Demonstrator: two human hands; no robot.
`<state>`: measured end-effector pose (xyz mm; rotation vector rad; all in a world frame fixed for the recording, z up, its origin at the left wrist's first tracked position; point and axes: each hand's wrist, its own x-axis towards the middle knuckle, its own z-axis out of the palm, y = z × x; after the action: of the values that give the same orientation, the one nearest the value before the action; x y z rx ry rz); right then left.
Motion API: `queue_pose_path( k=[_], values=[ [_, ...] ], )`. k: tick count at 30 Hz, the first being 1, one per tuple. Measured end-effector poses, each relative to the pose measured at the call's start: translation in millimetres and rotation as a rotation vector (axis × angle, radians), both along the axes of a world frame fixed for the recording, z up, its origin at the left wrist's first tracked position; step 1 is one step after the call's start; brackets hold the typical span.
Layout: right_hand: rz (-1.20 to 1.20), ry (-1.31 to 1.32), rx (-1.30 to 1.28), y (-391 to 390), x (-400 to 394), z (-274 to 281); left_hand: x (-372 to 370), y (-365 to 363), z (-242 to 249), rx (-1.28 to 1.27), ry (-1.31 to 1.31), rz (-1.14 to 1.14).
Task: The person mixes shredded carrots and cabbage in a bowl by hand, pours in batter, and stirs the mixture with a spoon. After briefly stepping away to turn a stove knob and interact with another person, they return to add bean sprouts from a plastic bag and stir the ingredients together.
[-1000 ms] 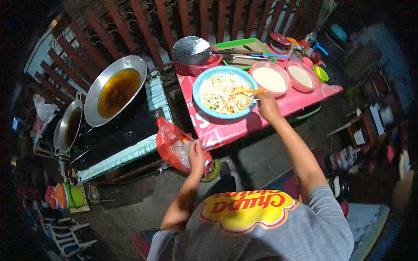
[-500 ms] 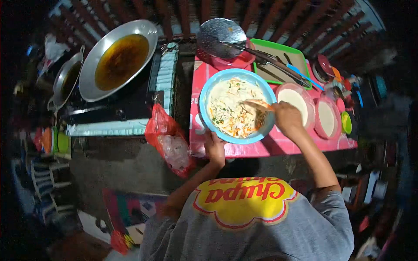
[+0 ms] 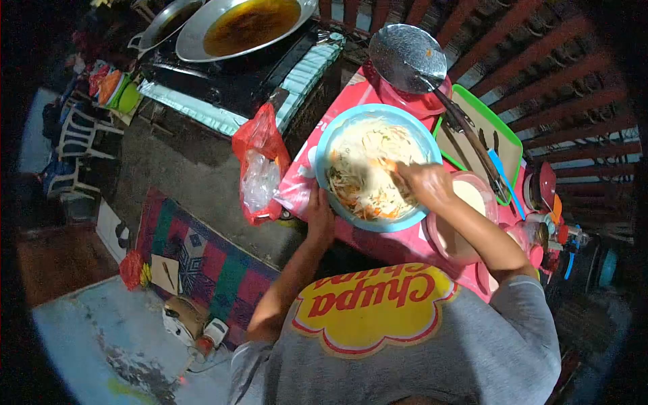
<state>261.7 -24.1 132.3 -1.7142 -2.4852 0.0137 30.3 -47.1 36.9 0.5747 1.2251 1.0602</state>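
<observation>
A wide blue bowl (image 3: pixel 324 148) of pale batter with shredded vegetables stands on the pink-covered table (image 3: pixel 351 94). My left hand (image 3: pixel 318 210) grips the bowl's near rim. Over the mixture, my right hand (image 3: pixel 424 182) is closed around an orange spoon (image 3: pixel 390 165) whose tip is in the batter. A red plastic bag (image 3: pixel 258 162) with clear bags inside hangs off the table's left edge, beside my left hand.
A metal skimmer (image 3: pixel 407 58) rests on a red bowl behind the blue one. A green tray (image 3: pixel 503 131) and pink bowls of batter (image 3: pixel 472 196) lie to the right. A wok of oil (image 3: pixel 246 23) sits on the stove at top left. A patterned mat (image 3: pixel 202 263) covers the floor.
My left hand left the red bag and took hold of the blue bowl's rim. My right hand moved the spoon across the mixture. The view swung left and tilted.
</observation>
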Motion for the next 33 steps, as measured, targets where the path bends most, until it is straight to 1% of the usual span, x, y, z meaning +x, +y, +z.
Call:
queue_pose_path(
  k=[2, 3, 5, 6, 7, 9, 10, 12, 13, 14, 15, 17, 18, 19, 20, 21, 22, 23, 24, 25, 26, 27, 28, 29, 31, 33],
  values=[
    [0.021, -0.023, 0.023, -22, 17, 16, -6, 15, -16, 0.183, 0.118, -0.098],
    [0.032, -0.047, 0.040, -26, 26, 22, -6, 23, -18, 0.186, 0.113, -0.090],
    [0.006, -0.049, 0.101, -15, 43, 28, -6, 39, -24, 0.144, -0.097, -0.134],
    [-0.049, -0.058, 0.062, -2, 44, 32, -8, 47, -7, 0.146, 0.092, -0.190],
    [-0.093, -0.080, 0.110, 16, 50, 17, -10, 54, -11, 0.141, 0.091, -0.179],
    [-0.114, -0.080, 0.132, 54, 46, -13, -15, 75, -27, 0.233, -0.076, -0.286],
    [-0.109, -0.081, 0.129, 65, 38, -25, -16, 88, -34, 0.204, -0.211, -0.348],
    [0.060, 0.053, 0.128, 82, 19, -36, -14, 106, -30, 0.249, -0.180, -0.349],
    [0.062, 0.055, 0.127, 77, 18, -34, -15, 114, -27, 0.289, -0.144, -0.362],
    [0.117, 0.058, 0.060, 64, 16, -23, -20, 122, -23, 0.246, -0.202, -0.429],
    [0.173, 0.056, -0.006, 48, 16, -10, -18, 127, -19, 0.243, -0.207, -0.428],
    [0.240, 0.003, -0.060, 9, 27, 16, -9, 139, -12, 0.129, -0.032, -0.378],
    [0.231, -0.043, -0.025, -9, 27, 30, -5, 147, -21, 0.182, 0.129, -0.371],
    [0.226, -0.087, 0.012, -19, 28, 43, 0, 147, -23, 0.189, 0.123, -0.365],
    [0.175, -0.052, -0.099, -19, 33, 51, 6, 143, -23, 0.278, 0.279, -0.283],
    [0.183, -0.053, -0.099, -15, 37, 51, 7, 139, -25, 0.361, 0.439, -0.200],
    [0.072, -0.077, -0.029, -6, 41, 49, 4, 132, -27, 0.569, 0.668, -0.129],
    [-0.038, -0.099, 0.042, 6, 43, 46, 3, 120, -28, 0.568, 0.673, -0.123],
    [-0.086, -0.132, 0.037, 25, 45, 40, 4, 104, -28, 0.744, 0.696, -0.065],
    [-0.125, -0.099, 0.033, 46, 41, 27, 6, 92, -29, 0.921, 0.715, -0.007],
    [-0.164, -0.067, 0.026, 66, 35, 11, 9, 85, -21, 0.919, 0.718, -0.007],
    [-0.105, -0.034, 0.039, 83, 29, -6, 14, 80, -5, 0.840, 0.787, -0.081],
    [-0.007, -0.017, -0.052, 94, 14, -7, 17, 77, 6, 0.760, 0.854, -0.152],
    [0.138, -0.011, -0.024, 96, 3, -10, 18, 79, 10, 0.763, 0.857, -0.148],
    [0.356, -0.033, -0.081, 83, -10, -1, 19, 76, 11, 0.785, 0.969, -0.245],
    [0.417, -0.193, -0.047, 51, -5, 13, 17, 73, 13, 0.812, 0.929, -0.253]
  ],
)
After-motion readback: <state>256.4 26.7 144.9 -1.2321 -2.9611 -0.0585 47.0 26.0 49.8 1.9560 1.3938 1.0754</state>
